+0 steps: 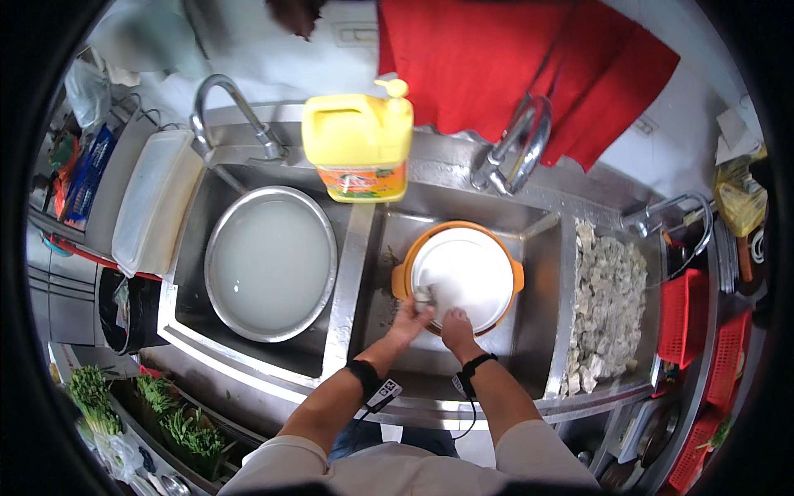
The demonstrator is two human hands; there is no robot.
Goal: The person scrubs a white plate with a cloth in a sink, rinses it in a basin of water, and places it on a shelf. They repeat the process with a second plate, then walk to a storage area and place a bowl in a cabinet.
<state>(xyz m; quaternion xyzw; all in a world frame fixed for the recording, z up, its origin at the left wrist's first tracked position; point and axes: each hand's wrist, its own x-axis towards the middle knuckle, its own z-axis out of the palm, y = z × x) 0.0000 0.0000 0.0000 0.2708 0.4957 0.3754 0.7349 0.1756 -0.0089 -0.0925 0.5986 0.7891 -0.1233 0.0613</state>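
Note:
My left hand (408, 321) is closed on a small, rough grey oyster (424, 298), just over the rim of an orange two-handled pot (518, 277). My right hand (456, 327) is beside it at the pot's near edge, fingers curled. A blur lies between the hands, and what the right fingers hold, if anything, cannot be made out. Inside the orange rim shows a round white surface (475, 269). The pot stands in the middle sink (538, 256). A heap of similar grey oysters (610, 306) fills the sink on the right.
In the left sink sits a steel basin (217, 302) of cloudy water. A yellow jug with a pump (356, 136) stands behind the divider. Curved taps (223, 83) rise along the back. Red baskets (685, 318) are at right; green vegetables (186, 430) lie at lower left.

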